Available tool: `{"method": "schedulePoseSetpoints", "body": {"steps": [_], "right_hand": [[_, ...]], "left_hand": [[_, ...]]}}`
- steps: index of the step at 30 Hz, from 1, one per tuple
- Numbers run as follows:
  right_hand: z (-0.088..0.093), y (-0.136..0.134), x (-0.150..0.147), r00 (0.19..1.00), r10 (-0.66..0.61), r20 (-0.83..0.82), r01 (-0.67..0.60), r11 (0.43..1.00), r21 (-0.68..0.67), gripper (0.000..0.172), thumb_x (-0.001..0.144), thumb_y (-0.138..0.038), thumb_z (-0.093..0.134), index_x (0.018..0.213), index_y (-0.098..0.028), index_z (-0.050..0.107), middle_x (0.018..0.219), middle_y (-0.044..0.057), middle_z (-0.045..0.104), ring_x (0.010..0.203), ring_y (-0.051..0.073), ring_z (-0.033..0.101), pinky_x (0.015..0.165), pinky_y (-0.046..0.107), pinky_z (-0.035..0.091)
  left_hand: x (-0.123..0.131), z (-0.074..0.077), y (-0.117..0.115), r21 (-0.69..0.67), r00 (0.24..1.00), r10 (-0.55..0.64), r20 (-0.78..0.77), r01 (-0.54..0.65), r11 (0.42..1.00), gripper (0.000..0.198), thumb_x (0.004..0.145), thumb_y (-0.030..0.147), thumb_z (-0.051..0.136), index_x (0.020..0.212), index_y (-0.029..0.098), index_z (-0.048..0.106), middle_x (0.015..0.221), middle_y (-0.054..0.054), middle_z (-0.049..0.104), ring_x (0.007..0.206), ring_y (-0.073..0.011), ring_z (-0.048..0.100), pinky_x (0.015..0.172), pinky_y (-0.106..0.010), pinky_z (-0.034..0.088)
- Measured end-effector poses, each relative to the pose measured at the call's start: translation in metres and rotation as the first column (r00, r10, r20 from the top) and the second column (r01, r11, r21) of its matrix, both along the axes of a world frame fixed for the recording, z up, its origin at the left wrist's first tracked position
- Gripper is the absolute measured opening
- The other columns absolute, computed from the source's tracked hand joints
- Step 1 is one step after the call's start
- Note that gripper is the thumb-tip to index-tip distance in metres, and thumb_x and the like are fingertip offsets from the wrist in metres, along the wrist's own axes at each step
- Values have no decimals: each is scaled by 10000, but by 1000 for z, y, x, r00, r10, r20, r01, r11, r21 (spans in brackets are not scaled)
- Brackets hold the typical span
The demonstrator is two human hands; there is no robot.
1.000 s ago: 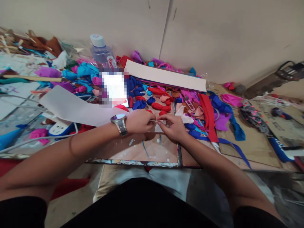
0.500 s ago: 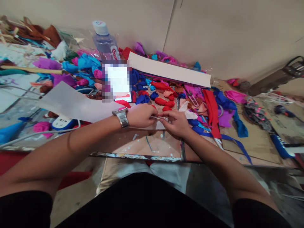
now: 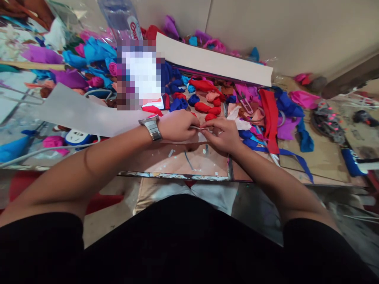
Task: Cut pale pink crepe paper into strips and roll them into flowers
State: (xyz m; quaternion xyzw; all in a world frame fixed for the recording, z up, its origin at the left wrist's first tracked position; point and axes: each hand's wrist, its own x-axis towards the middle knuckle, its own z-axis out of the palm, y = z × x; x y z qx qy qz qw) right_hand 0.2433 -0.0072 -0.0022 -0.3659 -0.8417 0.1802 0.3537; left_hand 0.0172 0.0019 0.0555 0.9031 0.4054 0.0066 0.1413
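Metallic, glossy at the watch band [image 3: 153,129]; glossy plastic at the bottle [image 3: 119,19]; smooth, matt, card-like at the cream strip [image 3: 213,59]; translucent, paper-like at the curved sheet [image 3: 85,114]; matt cloth at the black sleeve [image 3: 41,236]; too small to tell at the held sliver [image 3: 197,127].

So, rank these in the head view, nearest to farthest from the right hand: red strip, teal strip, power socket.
From the right hand:
1. Red strip, to its right
2. Teal strip, farther right
3. Power socket, far left

Counted two hands [image 3: 176,125], one watch [image 3: 152,127], one clear bottle [image 3: 121,17], one phone [image 3: 142,75], one socket [image 3: 77,137]. Found one pair of snips [image 3: 245,104], countless scraps [image 3: 206,107].
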Motion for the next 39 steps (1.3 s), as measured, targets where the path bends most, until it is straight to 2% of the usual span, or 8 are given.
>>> {"method": "schedulePoseSetpoints", "body": {"steps": [8, 13, 19, 24, 28, 33, 39], "right_hand": [[2, -1, -2, 999, -36, -32, 36, 999, -1, 195, 925, -390, 705, 958, -239, 823, 917, 41, 834, 810, 197, 754, 823, 330, 565], [3, -3, -3, 999, -41, -30, 41, 999, -10, 210, 926, -412, 710, 936, -238, 826, 867, 40, 821, 776, 194, 739, 778, 327, 551], [1, -2, -2, 999, -28, -31, 28, 1000, -13, 206, 942, -399, 703, 928, -234, 825, 848, 29, 811, 746, 178, 723, 735, 304, 537], [1, -4, -2, 999, -39, -12, 39, 999, 2, 198, 940, -403, 707, 955, -241, 820, 890, 37, 818, 796, 201, 738, 809, 342, 546], [1, -4, -2, 1000, -11, 0, 10, 999, 53, 198, 949, -393, 690, 1027, -257, 812, 950, 37, 822, 863, 215, 748, 884, 375, 538], [-2, -1, -1, 998, 55, -21, -52, 991, 120, 140, 929, -286, 684, 998, -255, 802, 928, 16, 820, 866, 211, 754, 899, 386, 532], [0, 0, -2, 997, 68, -36, -59, 978, 201, 116, 927, -268, 687, 987, -262, 786, 926, 9, 822, 836, 217, 758, 863, 403, 528]], "left_hand": [[0, -2, 2, -14, 999, -46, -8, 46, 999, 406, 982, 313, 422, 1001, 159, 798, 860, -98, 766, 742, -205, 649, 686, -320, 377], [-4, -1, 2, -87, 995, -35, 92, 43, 995, 394, 1010, 368, 458, 915, 172, 786, 782, -94, 724, 720, -207, 634, 709, -311, 380], [-8, 2, 3, -128, 994, -80, 69, 88, 988, 461, 1049, 438, 402, 986, 173, 774, 849, -89, 731, 827, -216, 652, 781, -287, 393], [-7, 5, 2, -116, 996, -72, 53, 78, 990, 373, 1015, 385, 456, 1010, 176, 765, 899, -87, 738, 860, -221, 652, 781, -292, 387], [-8, 6, 3, -106, 991, -107, 77, 114, 988, 359, 988, 299, 424, 921, 162, 749, 827, -59, 712, 676, -152, 515, 683, -295, 336], [-13, 0, 13, -152, 981, -136, 141, 157, 976, 285, 928, 332, 485, 881, 163, 710, 775, -35, 658, 658, -149, 513, 647, -291, 323], [-13, -1, 16, -185, 959, -155, 236, 201, 962, 387, 997, 423, 422, 878, 151, 670, 764, -35, 633, 661, -148, 515, 653, -285, 341]]}}
